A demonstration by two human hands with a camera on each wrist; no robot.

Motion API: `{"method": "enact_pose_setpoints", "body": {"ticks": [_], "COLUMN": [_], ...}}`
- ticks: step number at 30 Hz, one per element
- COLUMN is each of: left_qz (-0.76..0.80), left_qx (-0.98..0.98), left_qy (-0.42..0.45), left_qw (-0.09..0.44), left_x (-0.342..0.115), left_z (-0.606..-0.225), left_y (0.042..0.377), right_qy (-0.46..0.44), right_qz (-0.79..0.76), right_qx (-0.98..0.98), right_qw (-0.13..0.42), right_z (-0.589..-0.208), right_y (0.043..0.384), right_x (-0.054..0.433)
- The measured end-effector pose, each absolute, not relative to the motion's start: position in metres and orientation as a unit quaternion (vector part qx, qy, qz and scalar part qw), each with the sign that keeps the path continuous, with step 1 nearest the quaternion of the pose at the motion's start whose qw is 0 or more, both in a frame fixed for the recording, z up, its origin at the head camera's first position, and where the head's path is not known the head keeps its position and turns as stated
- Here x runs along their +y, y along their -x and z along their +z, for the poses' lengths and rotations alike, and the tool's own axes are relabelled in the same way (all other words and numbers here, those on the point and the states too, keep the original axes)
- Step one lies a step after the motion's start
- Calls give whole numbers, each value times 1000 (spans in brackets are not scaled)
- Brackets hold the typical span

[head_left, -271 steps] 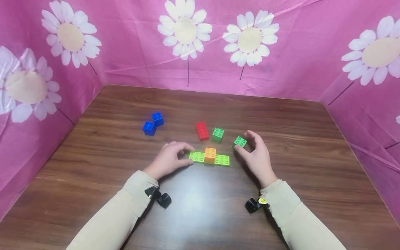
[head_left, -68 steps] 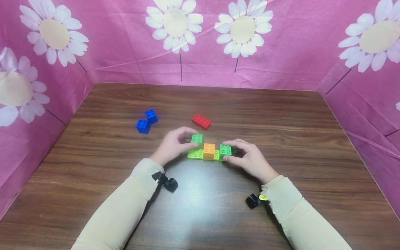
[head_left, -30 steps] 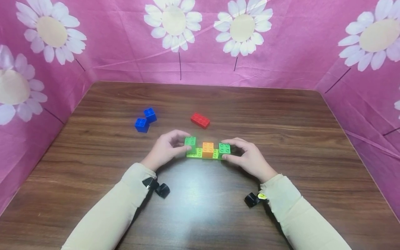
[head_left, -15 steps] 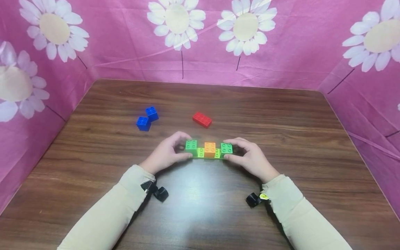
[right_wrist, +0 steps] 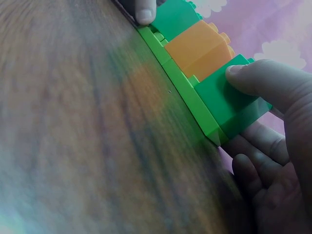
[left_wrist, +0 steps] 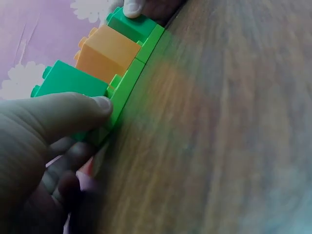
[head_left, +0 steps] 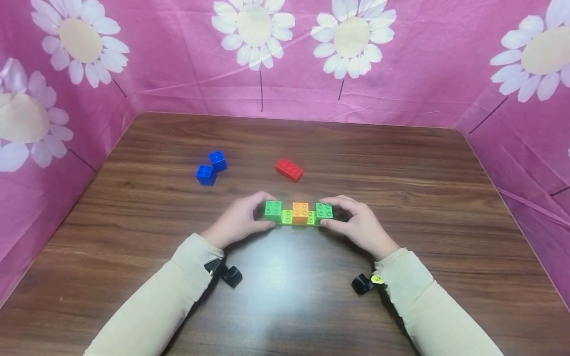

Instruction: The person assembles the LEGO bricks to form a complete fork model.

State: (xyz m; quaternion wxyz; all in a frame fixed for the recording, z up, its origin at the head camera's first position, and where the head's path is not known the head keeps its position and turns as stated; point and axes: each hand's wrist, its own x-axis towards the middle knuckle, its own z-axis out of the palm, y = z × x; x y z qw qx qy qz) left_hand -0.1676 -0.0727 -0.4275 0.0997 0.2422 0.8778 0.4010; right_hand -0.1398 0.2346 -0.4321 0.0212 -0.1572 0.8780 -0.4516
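A lime-green base [head_left: 287, 217] of flat toy bricks lies on the table, with a seam near its middle. Pressed onto it are an orange block [head_left: 300, 212] at the centre, a left green block [head_left: 273, 211] and a right green block [head_left: 324, 211]. My left hand [head_left: 238, 220] pinches the left green block between thumb and fingers. In the left wrist view its thumb [left_wrist: 78, 109] lies over the joint of block and base. My right hand [head_left: 362, 227] grips the right green block; its thumb [right_wrist: 268, 80] presses the near face in the right wrist view.
Beyond the assembly lies a red brick [head_left: 289, 169] on the wooden table [head_left: 401, 163]. Farther left, two blue blocks [head_left: 206, 175] sit close together. A pink flowered cloth [head_left: 187, 64] hangs behind the table and at its sides.
The left hand has brought its green block down onto the base's left end. Earlier, the right hand set the other green block on the right end. The red brick has turned.
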Motion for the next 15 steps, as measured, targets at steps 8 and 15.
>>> {"method": "enact_pose_setpoints", "body": {"ticks": [8, 15], "left_qz": [363, 347], "left_qx": [889, 889], "left_qy": [-252, -262], "left_qw": [117, 143], "left_x": [-67, -66], "left_z": [-421, -416], "left_y": [175, 180], "right_qy": [145, 139], "right_qz": [-450, -451], "right_qx": [881, 881], "right_qw": [27, 37], "right_z": [-429, -430], "right_y": [141, 140], "right_x": [235, 233]}}
